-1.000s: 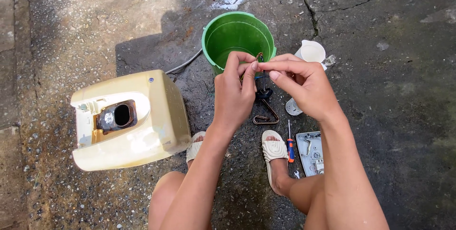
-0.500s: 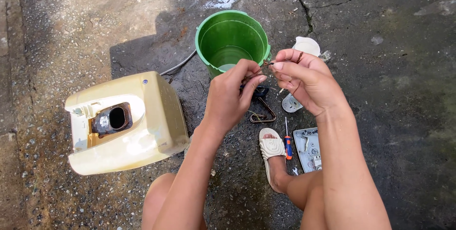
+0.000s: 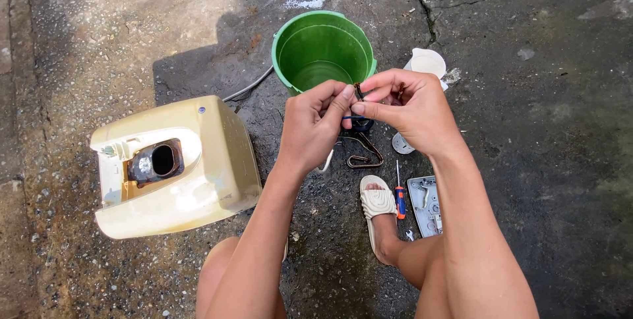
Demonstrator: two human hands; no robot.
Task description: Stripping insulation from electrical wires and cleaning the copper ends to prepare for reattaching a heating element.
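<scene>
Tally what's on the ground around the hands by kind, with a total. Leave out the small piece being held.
Green bucket: 1
Cream appliance housing: 1
Screwdriver with an orange and blue handle: 1
Grey plate with small parts on it: 1
White cup-shaped part: 1
Round grey disc: 1
Bent dark metal piece: 1
Total: 7

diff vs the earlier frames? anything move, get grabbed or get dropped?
Little changed. Both hands, left and right, keep pinching the same small dark part between fingertips over the bucket edge; nothing picked up or let go. The view drifted slightly. Cream housing, screwdriver, grey plate and white piece lie where they were.
</scene>
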